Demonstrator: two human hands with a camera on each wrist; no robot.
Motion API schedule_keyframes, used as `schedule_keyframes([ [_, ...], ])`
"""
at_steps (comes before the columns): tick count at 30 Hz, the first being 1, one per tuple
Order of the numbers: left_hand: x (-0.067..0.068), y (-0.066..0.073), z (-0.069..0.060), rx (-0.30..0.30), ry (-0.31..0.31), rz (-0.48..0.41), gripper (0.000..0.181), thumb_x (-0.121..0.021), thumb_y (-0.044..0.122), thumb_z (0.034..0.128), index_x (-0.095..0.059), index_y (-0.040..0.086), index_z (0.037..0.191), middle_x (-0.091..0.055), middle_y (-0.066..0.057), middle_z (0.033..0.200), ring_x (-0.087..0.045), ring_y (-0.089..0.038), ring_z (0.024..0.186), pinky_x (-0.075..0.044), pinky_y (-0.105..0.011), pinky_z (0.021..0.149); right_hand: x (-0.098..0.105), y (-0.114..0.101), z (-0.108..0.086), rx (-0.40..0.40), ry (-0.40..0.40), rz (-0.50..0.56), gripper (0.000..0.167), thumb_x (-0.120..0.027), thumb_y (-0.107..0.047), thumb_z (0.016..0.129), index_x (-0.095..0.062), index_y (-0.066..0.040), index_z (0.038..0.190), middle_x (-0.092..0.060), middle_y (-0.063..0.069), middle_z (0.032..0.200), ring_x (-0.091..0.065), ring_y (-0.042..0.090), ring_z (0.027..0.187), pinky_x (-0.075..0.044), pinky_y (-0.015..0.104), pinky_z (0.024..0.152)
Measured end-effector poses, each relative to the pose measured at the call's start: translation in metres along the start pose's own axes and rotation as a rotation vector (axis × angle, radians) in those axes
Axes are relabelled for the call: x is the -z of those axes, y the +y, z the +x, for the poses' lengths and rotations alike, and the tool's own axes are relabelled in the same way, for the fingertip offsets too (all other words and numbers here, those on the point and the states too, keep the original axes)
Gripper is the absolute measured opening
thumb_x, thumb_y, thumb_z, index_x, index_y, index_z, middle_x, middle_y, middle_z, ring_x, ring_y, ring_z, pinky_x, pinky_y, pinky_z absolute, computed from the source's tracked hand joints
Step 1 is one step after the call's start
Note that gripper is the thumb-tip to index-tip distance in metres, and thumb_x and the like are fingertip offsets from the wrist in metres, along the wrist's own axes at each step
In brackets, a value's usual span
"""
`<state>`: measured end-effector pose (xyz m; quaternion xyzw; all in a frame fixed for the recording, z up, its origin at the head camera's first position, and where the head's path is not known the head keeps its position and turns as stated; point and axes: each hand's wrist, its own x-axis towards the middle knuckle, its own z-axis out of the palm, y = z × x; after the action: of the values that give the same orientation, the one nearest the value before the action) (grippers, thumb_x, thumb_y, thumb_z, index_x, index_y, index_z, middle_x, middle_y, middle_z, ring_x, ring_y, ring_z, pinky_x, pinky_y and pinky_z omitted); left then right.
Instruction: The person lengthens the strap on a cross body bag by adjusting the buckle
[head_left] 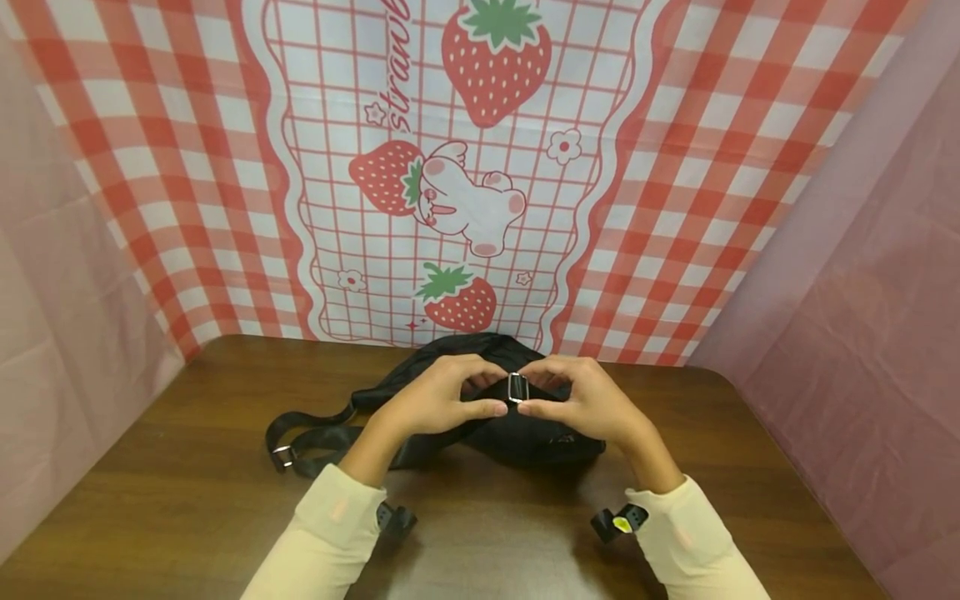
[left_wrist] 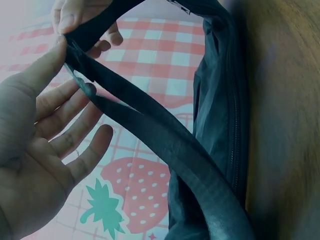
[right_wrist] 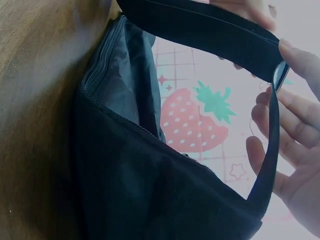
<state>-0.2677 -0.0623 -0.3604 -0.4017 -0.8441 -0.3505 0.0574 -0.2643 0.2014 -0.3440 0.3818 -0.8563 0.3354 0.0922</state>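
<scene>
A black zippered bag (head_left: 525, 442) lies on the table, its strap raised above it. On the raised strap (left_wrist: 145, 120) sits a silver slider buckle (head_left: 517, 387). My left hand (head_left: 438, 396) pinches the strap just left of that buckle between thumb and fingers. From the other side my right hand (head_left: 592, 400) pinches at the buckle's right edge, its thumb below and fingers above. The right wrist view shows the bag's zipper (right_wrist: 142, 130) and, beyond it, a dark lining. A second silver buckle (head_left: 283, 456) lies on the loose strap loop at the left.
The brown wooden table (head_left: 165, 508) extends on both sides of the bag. A strawberry-print checked cloth (head_left: 637, 275) hangs behind it, with pink cloth (head_left: 862, 333) at the sides. Small black devices (head_left: 618, 523) are fixed at both wrists.
</scene>
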Motion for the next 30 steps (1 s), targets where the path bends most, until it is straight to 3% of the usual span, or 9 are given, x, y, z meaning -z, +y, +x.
schedule_keyframes([
  [6,0.0025,-0.003,-0.0014,0.002,0.008,0.006,0.044,-0.075,0.036,0.095,-0.069,0.008,0.129,-0.07,-0.003,0.108,-0.064,-0.014,0.099,-0.055,-0.034,0.088,0.0014,0.0005,-0.0003,0.016,0.025,0.02,0.039,-0.086,-0.025,0.085,-0.074,-0.014,0.12,-0.073,-0.006,0.105,-0.069,0.019,0.094,-0.057,0.041,0.085],
  [19,-0.0007,-0.0005,-0.0008,-0.01,0.019,-0.007,0.046,-0.076,0.034,0.0947,-0.069,0.005,0.129,-0.071,-0.006,0.11,-0.064,-0.016,0.099,-0.055,-0.041,0.09,-0.0016,0.0004,0.0002,0.006,0.033,0.053,0.038,-0.086,-0.022,0.086,-0.074,-0.014,0.121,-0.073,-0.006,0.103,-0.069,0.018,0.093,-0.056,0.042,0.085],
  [30,0.0018,0.0012,-0.0019,-0.033,0.014,0.028,0.041,-0.078,0.032,0.0929,-0.072,0.008,0.126,-0.07,0.0,0.106,-0.062,-0.011,0.095,-0.054,-0.029,0.084,-0.0015,0.0009,-0.0002,-0.006,-0.011,0.029,0.04,-0.087,-0.026,0.085,-0.074,-0.013,0.12,-0.072,-0.007,0.103,-0.068,0.017,0.093,-0.057,0.042,0.085],
])
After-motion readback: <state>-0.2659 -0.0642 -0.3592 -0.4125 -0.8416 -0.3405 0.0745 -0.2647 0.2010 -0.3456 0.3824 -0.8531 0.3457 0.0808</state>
